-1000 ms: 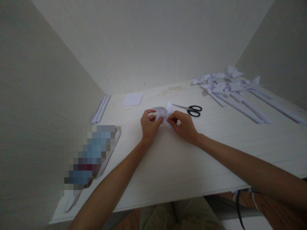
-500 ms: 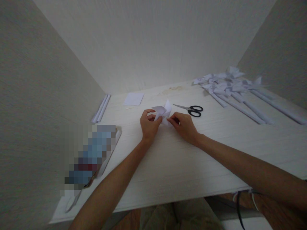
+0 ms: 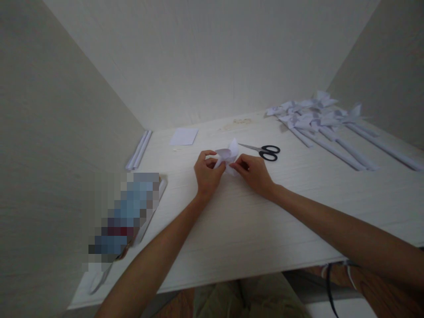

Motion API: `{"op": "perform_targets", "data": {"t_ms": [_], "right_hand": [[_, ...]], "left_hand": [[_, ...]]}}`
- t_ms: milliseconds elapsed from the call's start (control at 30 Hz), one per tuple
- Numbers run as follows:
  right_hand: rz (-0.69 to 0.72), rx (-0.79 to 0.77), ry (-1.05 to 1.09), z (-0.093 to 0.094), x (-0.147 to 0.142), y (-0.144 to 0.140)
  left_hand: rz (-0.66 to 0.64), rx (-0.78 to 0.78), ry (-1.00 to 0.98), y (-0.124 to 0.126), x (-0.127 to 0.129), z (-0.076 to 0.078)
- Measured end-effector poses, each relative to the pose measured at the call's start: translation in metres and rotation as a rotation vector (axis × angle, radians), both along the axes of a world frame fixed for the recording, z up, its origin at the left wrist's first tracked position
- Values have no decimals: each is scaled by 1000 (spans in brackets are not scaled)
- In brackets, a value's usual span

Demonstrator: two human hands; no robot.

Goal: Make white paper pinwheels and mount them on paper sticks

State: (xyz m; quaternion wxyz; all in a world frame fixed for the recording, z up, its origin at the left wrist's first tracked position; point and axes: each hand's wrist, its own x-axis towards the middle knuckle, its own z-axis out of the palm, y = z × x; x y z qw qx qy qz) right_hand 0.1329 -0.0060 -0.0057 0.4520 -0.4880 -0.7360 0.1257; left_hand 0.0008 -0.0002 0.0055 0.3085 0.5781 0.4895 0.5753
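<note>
Pinching a small white paper pinwheel head (image 3: 228,158) between the fingertips of both hands, a person works at the middle of a pale desk (image 3: 251,221). The left hand (image 3: 208,171) is curled nearly closed, thumb and forefinger nipping the paper's near-left edge; the right hand (image 3: 253,173) is likewise almost closed, its fingertips gripping the near-right side, so the folded piece sits just above the desk between them, its far flaps standing free. Black-handled scissors (image 3: 265,151) lie just beyond the right hand, blades pointing left. A flat white paper square (image 3: 184,136) rests farther back, two rolled paper sticks (image 3: 139,150) lie along the left wall, and a heap of finished pinwheels (image 3: 318,119) on long paper stems fills the far right corner. The thin sheet looks easy to crease or tear if the fingers pull apart too hard, and a loosened pinch could let the folded flaps spring open. A sweep of the right wrist could also knock the scissors.
</note>
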Motion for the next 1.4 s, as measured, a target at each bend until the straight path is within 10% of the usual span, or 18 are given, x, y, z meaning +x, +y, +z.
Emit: {"op": "perform_targets", "data": {"t_ms": [1400], "right_hand": [[-65,61,-174,-4,-3,0]], "left_hand": [[-2,-20,15,-1,1,0]]}}
